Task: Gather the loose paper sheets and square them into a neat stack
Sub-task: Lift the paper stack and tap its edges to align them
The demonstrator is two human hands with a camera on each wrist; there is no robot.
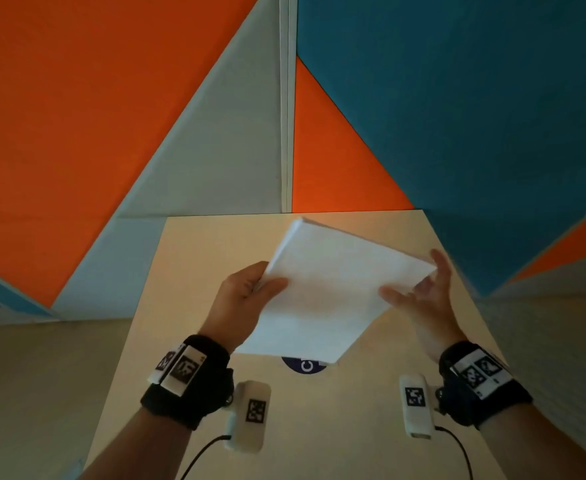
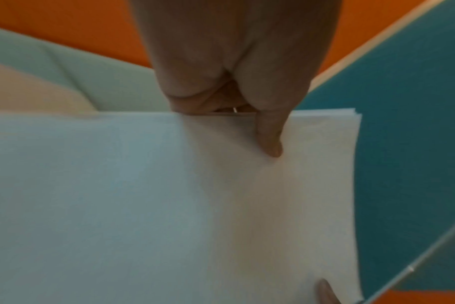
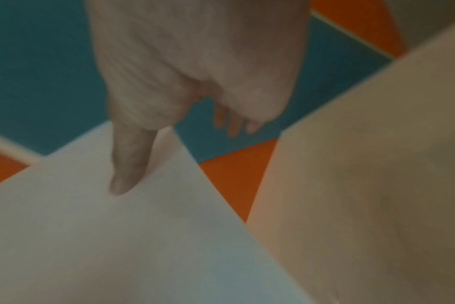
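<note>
The paper stack (image 1: 333, 292) sits mid-frame in the head view, lifted clear of the pale table (image 1: 194, 258) and tilted, its far corner toward the upper centre. The left hand (image 1: 241, 301) pinches the stack's left edge — thumb on top, fingers beneath. The right hand (image 1: 419, 296) is at the right edge with fingers spread and mostly straight, thumb lying on the top sheet. A blue round sticker (image 1: 305, 366) peeks out below the stack's lower edge.

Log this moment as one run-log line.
paper stack: lifted above table, tilted | left hand: grips left edge, thumb on top | right hand: open, thumb on stack's right edge | edges: nearly aligned
</note>
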